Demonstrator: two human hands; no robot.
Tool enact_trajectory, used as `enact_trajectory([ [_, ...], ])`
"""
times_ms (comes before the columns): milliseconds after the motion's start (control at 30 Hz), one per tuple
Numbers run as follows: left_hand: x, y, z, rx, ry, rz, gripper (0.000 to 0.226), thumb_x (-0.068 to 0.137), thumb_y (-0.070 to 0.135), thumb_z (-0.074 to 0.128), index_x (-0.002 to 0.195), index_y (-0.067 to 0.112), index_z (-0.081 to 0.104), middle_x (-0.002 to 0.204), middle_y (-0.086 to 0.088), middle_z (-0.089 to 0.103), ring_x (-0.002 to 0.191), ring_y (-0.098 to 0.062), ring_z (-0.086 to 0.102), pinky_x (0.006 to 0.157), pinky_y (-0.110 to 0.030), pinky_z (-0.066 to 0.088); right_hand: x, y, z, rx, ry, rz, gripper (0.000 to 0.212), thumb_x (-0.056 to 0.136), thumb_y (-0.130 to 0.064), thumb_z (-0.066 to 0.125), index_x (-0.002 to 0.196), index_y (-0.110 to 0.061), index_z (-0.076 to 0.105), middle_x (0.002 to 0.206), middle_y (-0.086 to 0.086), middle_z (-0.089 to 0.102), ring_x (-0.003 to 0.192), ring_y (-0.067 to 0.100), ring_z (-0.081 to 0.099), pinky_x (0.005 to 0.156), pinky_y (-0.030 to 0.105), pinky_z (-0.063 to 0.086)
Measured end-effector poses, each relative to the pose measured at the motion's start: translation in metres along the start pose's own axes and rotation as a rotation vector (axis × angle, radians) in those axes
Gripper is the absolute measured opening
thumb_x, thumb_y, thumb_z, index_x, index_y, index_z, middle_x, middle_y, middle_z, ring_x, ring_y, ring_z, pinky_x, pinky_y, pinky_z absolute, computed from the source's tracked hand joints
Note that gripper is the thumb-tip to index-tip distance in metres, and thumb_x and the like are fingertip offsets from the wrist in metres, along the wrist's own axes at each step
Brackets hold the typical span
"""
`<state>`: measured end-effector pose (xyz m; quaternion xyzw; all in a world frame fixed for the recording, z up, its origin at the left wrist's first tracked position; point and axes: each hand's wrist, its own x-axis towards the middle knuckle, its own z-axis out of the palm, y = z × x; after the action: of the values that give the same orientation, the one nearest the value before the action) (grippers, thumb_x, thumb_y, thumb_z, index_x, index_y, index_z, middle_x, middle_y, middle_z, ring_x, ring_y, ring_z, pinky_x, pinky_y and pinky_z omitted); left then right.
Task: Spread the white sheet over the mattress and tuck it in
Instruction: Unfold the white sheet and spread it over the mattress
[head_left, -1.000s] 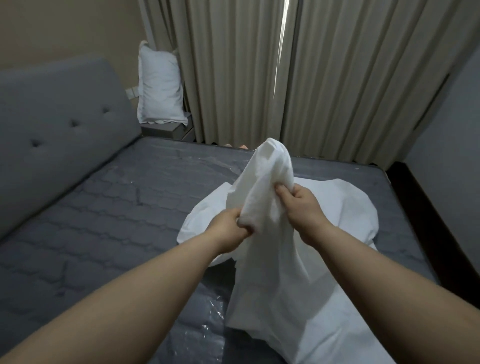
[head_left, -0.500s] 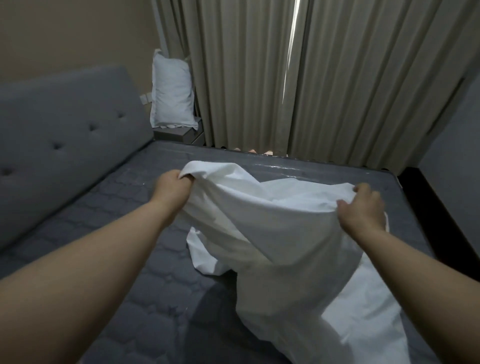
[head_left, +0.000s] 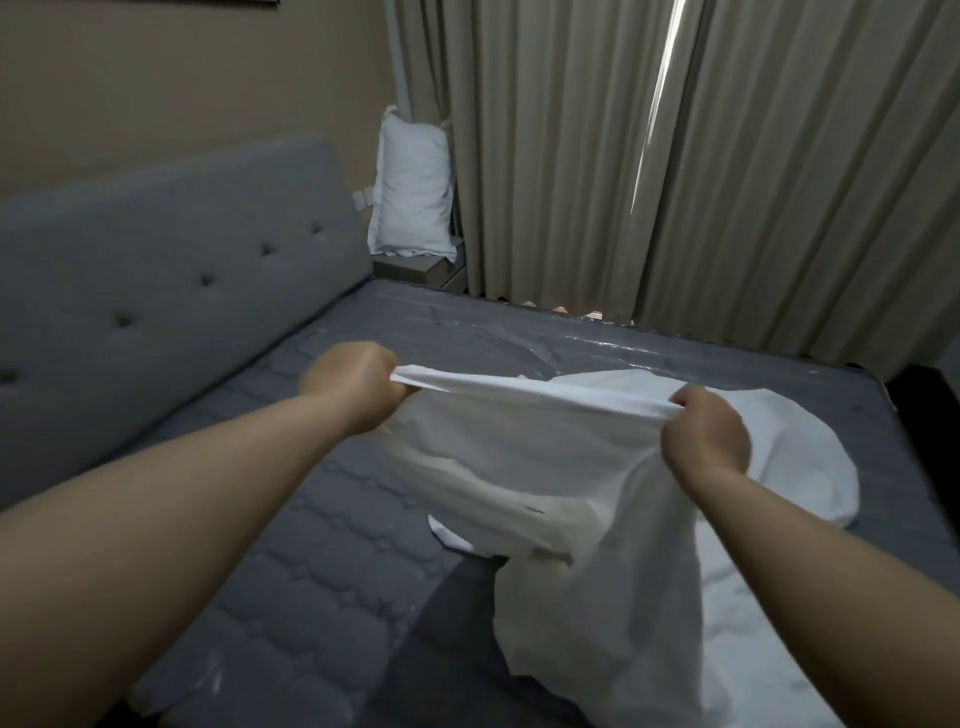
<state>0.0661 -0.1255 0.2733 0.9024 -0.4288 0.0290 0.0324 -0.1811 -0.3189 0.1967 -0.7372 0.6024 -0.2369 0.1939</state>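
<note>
**Sheet, white, held above mattress**

Sheet (head_left: 561, 457): edge stretched taut between my left hand (head_left: 353, 387), fist gripping at 9 o'clock, and right hand (head_left: 709, 434), gripping at 3 o'clock. Remainder drapes onto grey mattress (head_left: 322, 561). Pillow (head_left: 413, 187) at 11 o'clock.

Grey tufted headboard (head_left: 171, 249), upright white pillow (head_left: 413, 200) (on nightstand (head_left: 415, 270)), beige curtains (head_left: 727, 171)

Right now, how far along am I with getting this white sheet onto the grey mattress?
Early. Done: the white fabric sheet is on the bed, unfolding. In hand: left hand and right hand grip one edge, stretched taut between them. Left: most of the grey quilted mattress lies bare; spreading and all tucking remain.
</note>
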Motion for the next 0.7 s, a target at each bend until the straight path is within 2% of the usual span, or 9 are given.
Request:
enact_trajectory([
  [133,0.012,-0.062,0.013,-0.015,0.072,-0.268,0.039,0.098,0.033,0.034,0.105,0.011,0.065,0.117,-0.017,0.063,0.105,-0.037,0.059,0.079,-0.035,0.044,0.019,0.016,-0.022,-0.066,0.092,0.122,0.036,0.084,-0.005,0.05,0.118,-0.011,0.06,0.121,0.021,0.057,0.111,0.041,0.053,0.088,0.039,0.044],
  [233,0.03,-0.101,0.02,-0.181,0.083,-0.513,0.041,0.098,0.025,0.032,0.119,0.005,0.061,0.127,-0.021,0.058,0.116,-0.039,0.056,0.093,-0.041,0.046,0.013,-0.014,-0.018,0.014,0.07,0.079,0.033,0.084,-0.003,0.049,0.113,-0.01,0.062,0.119,0.02,0.06,0.11,0.038,0.054,0.086,0.035,0.042],
  [367,0.054,-0.122,0.022,-0.924,0.06,-0.717,0.039,0.096,0.013,0.037,0.128,-0.002,0.053,0.128,-0.025,0.056,0.114,-0.04,0.056,0.095,-0.045,0.049,-0.006,-0.072,0.007,0.082,0.003,0.041,0.014,0.083,-0.011,0.049,0.091,-0.009,0.061,0.108,0.017,0.063,0.086,0.03,0.048,0.072,0.03,0.035],
  [433,0.058,-0.119,0.014,-1.285,0.065,-0.76,0.039,0.093,0.011,0.039,0.127,0.004,0.054,0.119,-0.017,0.06,0.103,-0.035,0.061,0.086,-0.042,0.053,-0.017,-0.09,0.017,-0.043,-0.062,0.082,0.024,0.082,-0.026,0.057,0.101,-0.012,0.061,0.114,0.014,0.062,0.092,0.031,0.051,0.075,0.033,0.041],
  [467,0.059,-0.124,0.009,-1.336,0.051,-0.726,0.037,0.093,0.012,0.039,0.126,0.006,0.054,0.115,-0.015,0.059,0.1,-0.033,0.061,0.081,-0.037,0.052,-0.024,-0.101,0.026,-0.147,-0.117,0.117,0.039,0.079,-0.034,0.063,0.113,-0.015,0.058,0.123,0.014,0.057,0.105,0.033,0.052,0.084,0.036,0.044],
  [533,0.065,-0.14,-0.005,-1.189,0.048,-0.502,0.026,0.092,0.015,0.043,0.109,0.006,0.062,0.103,-0.017,0.059,0.091,-0.032,0.057,0.07,-0.03,0.043,-0.044,-0.137,0.049,-0.251,-0.216,0.082,0.086,0.071,-0.042,0.076,0.142,-0.018,0.033,0.146,0.014,0.036,0.133,0.035,0.034,0.105,0.042,0.036],
  [600,0.065,-0.144,-0.02,-1.008,0.038,-0.25,0.017,0.089,0.016,0.049,0.079,0.009,0.061,0.081,-0.011,0.055,0.077,-0.026,0.05,0.06,-0.028,0.034,-0.067,-0.18,0.071,-0.11,-0.319,-0.147,0.119,0.064,-0.043,0.083,0.152,-0.022,0.006,0.157,0.009,0.017,0.145,0.03,0.016,0.116,0.042,0.023],
  [667,0.065,-0.142,-0.03,-0.972,-0.047,-0.025,0.01,0.084,0.019,0.06,0.078,0.011,0.061,0.077,-0.007,0.055,0.073,-0.022,0.049,0.058,-0.026,0.035,-0.093,-0.227,0.097,0.106,-0.415,-0.312,0.122,0.064,-0.04,0.084,0.152,-0.028,0.0,0.156,0.004,0.025,0.144,0.023,0.021,0.116,0.04,0.025],
  [700,0.065,-0.142,-0.032,-0.956,-0.105,0.057,0.01,0.081,0.022,0.066,0.082,0.013,0.062,0.079,-0.006,0.057,0.073,-0.021,0.051,0.057,-0.025,0.037,-0.101,-0.246,0.109,0.199,-0.414,-0.332,0.109,0.07,-0.035,0.081,0.152,-0.028,0.01,0.148,0.004,0.04,0.137,0.021,0.034,0.112,0.039,0.033],
])
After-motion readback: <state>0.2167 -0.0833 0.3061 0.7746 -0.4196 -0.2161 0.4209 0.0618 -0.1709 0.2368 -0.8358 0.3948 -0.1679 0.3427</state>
